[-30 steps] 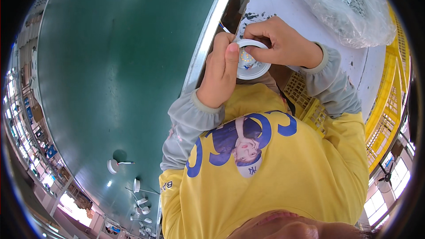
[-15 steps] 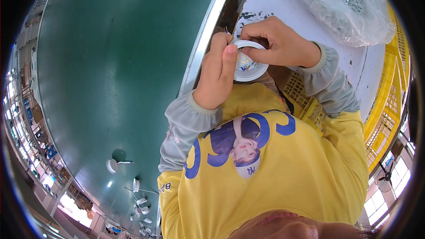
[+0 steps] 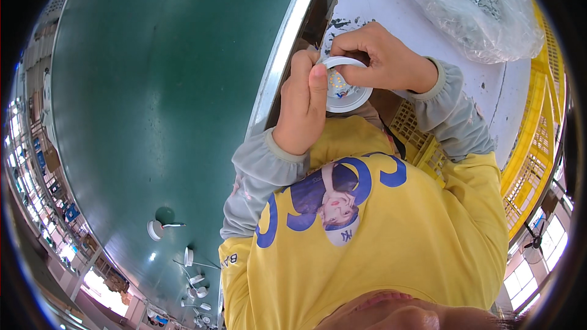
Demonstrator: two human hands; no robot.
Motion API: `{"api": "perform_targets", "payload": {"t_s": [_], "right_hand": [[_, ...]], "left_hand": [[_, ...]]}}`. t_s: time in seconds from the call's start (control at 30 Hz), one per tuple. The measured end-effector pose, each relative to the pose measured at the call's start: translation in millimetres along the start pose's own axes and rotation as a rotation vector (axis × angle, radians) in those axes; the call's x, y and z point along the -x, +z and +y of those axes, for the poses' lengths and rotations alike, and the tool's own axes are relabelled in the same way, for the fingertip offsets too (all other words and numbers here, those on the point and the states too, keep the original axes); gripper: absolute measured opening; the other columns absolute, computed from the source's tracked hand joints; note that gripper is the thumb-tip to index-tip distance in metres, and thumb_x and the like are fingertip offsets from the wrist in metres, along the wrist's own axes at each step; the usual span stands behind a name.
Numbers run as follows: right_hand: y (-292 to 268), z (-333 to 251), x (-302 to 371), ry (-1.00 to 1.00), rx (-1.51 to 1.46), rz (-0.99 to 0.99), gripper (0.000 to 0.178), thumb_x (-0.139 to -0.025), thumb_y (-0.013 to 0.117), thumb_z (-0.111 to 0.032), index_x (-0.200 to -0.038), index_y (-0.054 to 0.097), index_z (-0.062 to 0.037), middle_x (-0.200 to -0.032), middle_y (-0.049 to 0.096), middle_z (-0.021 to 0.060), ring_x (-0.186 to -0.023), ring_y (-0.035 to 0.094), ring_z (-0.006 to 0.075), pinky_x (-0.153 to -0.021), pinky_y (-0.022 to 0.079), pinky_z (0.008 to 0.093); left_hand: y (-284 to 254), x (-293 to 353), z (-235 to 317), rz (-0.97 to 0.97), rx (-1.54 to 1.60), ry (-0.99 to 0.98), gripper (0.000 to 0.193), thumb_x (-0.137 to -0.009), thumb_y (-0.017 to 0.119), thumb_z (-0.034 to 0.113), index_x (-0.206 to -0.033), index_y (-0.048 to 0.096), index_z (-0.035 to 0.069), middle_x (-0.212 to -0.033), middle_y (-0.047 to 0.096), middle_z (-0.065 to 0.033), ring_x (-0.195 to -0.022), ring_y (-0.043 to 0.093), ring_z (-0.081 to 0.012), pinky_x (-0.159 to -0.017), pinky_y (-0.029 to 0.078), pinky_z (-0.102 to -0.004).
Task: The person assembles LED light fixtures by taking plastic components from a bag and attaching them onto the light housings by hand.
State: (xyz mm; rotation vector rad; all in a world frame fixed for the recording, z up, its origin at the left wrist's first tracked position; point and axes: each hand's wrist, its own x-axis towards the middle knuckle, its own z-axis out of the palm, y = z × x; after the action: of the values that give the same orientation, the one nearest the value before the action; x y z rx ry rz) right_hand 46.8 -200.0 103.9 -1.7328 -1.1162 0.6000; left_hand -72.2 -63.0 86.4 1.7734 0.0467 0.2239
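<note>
Between my hands is a round white downlight [image 3: 350, 102], its open face showing a board with small yellow LEDs and bits of coloured wire. My left hand [image 3: 302, 98] grips its left rim, thumb against the edge. From the right, my right hand [image 3: 382, 61] pinches the upper rim, with the thumb reaching inside over the board and the other fingers bent behind. Whether a small part is between those right fingertips is hidden.
A green work surface [image 3: 159, 98] with a metal edge lies left, holding several white lamps [image 3: 189, 258] with wires. At the right, a plastic bag [image 3: 483, 18] of small grey pieces sits on a white table [image 3: 373, 6]. Yellow crates [image 3: 532, 165] stand beyond it; another yellow crate [image 3: 411, 128] is near my lap.
Both hands keep their hold on the downlight. It has shifted only very slightly, and the wire ends above my left hand show less now.
</note>
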Motion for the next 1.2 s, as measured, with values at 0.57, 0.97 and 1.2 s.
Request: {"api": "perform_targets", "payload": {"t_s": [0.57,0.97,1.2], "right_hand": [[1.7,-3.0,11.1,0.089,-0.084,0.049,0.012,-0.067,0.056,-0.008,-0.073,0.056,0.0014,-0.055,0.044,0.0029,-0.051,0.037,0.0071,-0.045,0.032,0.0229],[0.9,-5.8,21.8,-0.029,0.016,0.085,0.013,-0.068,0.061,-0.012,-0.071,0.055,0.0001,-0.054,0.045,0.005,-0.046,0.039,0.0093,-0.043,0.032,0.0235],[-2.1,-5.8,21.9,-0.047,0.011,0.057,0.017,-0.069,0.062,-0.016,-0.071,0.055,-0.0003,-0.053,0.044,0.0054,-0.045,0.039,0.0118,-0.043,0.032,0.0238]], "left_hand": [[7.4,-1.1,4.1,-0.014,0.022,-0.031,0.023,-0.096,0.034,0.021,-0.099,0.042,0.0,-0.076,0.048,-0.0148,-0.064,0.046,-0.0214,-0.06,0.04,-0.0318],[10.4,0.9,-2.9,-0.027,0.162,0.02,0.027,-0.096,0.033,0.023,-0.098,0.045,-0.001,-0.079,0.048,-0.0077,-0.069,0.043,-0.0129,-0.062,0.038,-0.0262],[9.7,1.6,1.3,-0.062,0.195,0.027,0.025,-0.096,0.033,0.02,-0.1,0.044,-0.002,-0.082,0.047,-0.0095,-0.072,0.043,-0.0152,-0.065,0.038,-0.027]]}}
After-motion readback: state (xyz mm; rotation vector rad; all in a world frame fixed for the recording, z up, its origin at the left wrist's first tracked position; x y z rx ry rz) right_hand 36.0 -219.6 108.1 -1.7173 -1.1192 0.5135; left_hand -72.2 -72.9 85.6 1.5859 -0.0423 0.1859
